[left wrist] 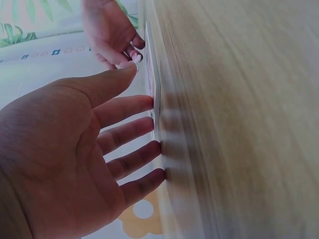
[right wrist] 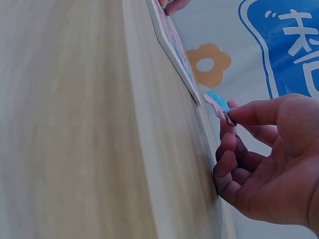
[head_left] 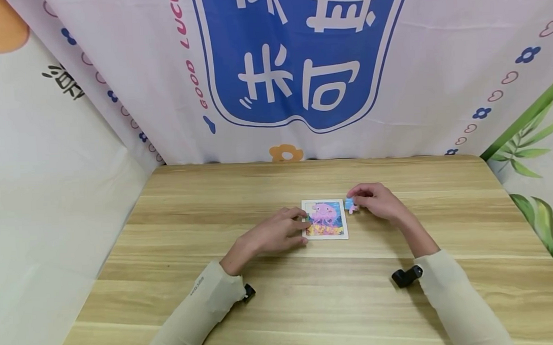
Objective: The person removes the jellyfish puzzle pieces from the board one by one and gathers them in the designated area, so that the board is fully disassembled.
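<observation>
A jigsaw puzzle (head_left: pixel 325 214) with a pink jellyfish picture lies flat on the table in a white frame (head_left: pixel 326 237). Near its upper left a pale bare patch shows. My left hand (head_left: pixel 278 231) rests at the frame's left side, fingers spread and fairly straight, some fingertips touching the edge in the left wrist view. Just right of the frame, my right hand (head_left: pixel 378 202) pinches a blue and pink puzzle piece (right wrist: pixel 218 103) between thumb and fingers. In the right wrist view the piece is held tilted, apart from the frame, the other fingers curled below it.
The wood-grain table (head_left: pixel 308 303) extends to a printed curtain (head_left: pixel 415 86) behind it. Pale cloth (head_left: pixel 52 175) hangs on the left, and leaf-patterned cloth (head_left: pixel 533 184) on the right. A black wrist camera (head_left: pixel 406 276) sits at the right sleeve.
</observation>
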`<state>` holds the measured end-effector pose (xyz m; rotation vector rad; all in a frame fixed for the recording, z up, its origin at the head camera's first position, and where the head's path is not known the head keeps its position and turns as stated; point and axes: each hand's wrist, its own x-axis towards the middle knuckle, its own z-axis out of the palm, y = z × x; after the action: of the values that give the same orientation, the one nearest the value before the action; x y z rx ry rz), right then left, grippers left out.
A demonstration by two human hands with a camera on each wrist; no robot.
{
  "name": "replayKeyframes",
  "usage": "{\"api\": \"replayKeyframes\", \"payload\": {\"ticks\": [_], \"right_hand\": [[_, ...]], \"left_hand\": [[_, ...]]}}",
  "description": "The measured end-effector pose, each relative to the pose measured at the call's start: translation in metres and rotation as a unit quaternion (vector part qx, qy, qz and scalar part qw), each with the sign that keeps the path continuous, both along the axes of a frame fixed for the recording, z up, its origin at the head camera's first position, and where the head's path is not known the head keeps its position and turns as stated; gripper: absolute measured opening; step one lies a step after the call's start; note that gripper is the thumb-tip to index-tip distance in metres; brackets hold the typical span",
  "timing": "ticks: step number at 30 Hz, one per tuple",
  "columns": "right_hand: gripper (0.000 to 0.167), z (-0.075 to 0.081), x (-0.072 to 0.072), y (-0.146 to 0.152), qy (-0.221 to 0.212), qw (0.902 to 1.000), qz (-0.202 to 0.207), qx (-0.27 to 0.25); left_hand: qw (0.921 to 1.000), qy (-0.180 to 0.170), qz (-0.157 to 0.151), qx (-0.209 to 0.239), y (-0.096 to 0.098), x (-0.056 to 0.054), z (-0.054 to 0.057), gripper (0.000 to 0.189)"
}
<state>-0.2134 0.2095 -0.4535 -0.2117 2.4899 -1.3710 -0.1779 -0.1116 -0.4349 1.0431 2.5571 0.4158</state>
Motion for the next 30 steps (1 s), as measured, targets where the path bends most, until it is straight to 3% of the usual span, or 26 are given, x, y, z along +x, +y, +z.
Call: {"api": "replayKeyframes", "payload": {"ticks": [16, 30], "right_hand": [[0.023, -0.003, -0.009, 0.020, 0.021, 0.9986, 0.006, 0.047], [0.021, -0.005, -0.020, 0.017, 0.057, 0.9926, 0.009, 0.107]], "left_hand": [[0.9999, -0.005, 0.007, -0.007, 0.000, -0.001, -0.001, 0.053], [1.0000, -0.005, 0.007, -0.002, 0.000, -0.001, -0.002, 0.053]]}}
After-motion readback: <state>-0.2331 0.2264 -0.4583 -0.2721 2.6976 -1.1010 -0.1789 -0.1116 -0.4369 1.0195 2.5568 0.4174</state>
